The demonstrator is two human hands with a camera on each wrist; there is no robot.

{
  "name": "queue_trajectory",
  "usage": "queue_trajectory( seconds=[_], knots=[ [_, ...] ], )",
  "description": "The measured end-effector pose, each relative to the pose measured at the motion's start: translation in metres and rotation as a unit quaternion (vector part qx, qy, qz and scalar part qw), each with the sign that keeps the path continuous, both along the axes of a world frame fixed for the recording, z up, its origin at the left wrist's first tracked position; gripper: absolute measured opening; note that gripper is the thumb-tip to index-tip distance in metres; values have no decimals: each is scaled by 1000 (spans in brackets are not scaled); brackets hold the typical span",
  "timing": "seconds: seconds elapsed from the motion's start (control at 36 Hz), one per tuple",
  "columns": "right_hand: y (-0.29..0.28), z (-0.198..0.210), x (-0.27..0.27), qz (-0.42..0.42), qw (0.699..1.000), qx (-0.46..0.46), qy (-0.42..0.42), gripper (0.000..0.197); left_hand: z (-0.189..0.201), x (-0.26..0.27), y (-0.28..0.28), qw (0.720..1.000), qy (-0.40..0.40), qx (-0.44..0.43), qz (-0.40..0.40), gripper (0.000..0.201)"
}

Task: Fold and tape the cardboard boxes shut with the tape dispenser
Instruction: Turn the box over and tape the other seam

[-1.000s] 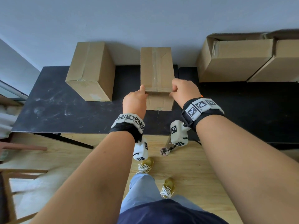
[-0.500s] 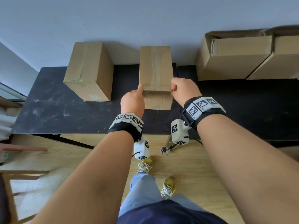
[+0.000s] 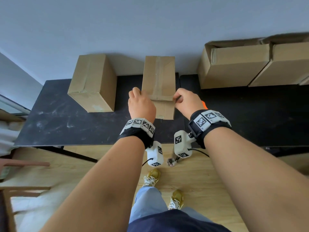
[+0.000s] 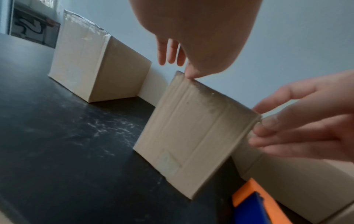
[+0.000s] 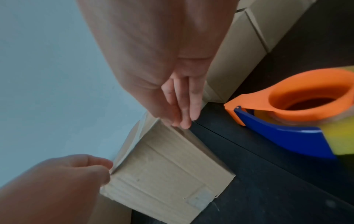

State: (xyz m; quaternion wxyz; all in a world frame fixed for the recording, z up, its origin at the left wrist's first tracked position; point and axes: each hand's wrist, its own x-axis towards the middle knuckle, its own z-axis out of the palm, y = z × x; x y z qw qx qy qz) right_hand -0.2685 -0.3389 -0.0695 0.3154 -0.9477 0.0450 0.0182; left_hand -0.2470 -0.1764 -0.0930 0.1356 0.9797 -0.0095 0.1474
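A tall cardboard box (image 3: 158, 77) stands on the black table (image 3: 66, 124), its top seam taped over. My left hand (image 3: 142, 102) is at its near top left corner; the thumb tip (image 4: 191, 75) touches that corner and the fingers hang straight beside it. At the near top right corner is my right hand (image 3: 182, 100), whose straight fingertips (image 5: 182, 121) touch the edge without curling round it. The orange and blue tape dispenser (image 5: 296, 118) lies on the table just right of the box, mostly hidden behind my right hand in the head view.
A second closed box (image 3: 93, 81) stands to the left against the wall. Two larger boxes (image 3: 234, 67) sit at the back right. The table's front edge runs just under my wrists. A wooden chair (image 3: 25, 163) is at the far left on the floor.
Both hands gripped the box's near top corners before; now their fingers have loosened and only touch it. The box has hardly moved.
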Motion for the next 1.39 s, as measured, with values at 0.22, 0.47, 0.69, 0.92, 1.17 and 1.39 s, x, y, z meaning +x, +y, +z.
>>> queue_trajectory(
  seconds=[0.22, 0.47, 0.69, 0.92, 1.17, 1.39],
  knots=[
    [-35, -14, -20, -195, 979, 61, 3, 28, 9, 12, -57, 983, 125, 30, -131, 43],
    [-57, -34, -40, -217, 969, -11, 120, 28, 3, 0, -64, 989, 101, 71, -78, 42],
    [-52, -69, -40, -168, 973, -11, 155, 44, -15, -8, -44, 995, -4, 100, -14, 39],
    [-46, -101, -26, -180, 945, -109, 251, 45, -20, 11, -55, 989, 42, 116, -82, 62],
    [-47, -105, -14, -169, 940, -137, 264, 36, -22, 14, -58, 990, 19, 120, -76, 52],
    [-49, -77, -9, -284, 935, 44, 209, 31, -20, 20, -53, 990, 38, 111, -76, 43]
  ],
)
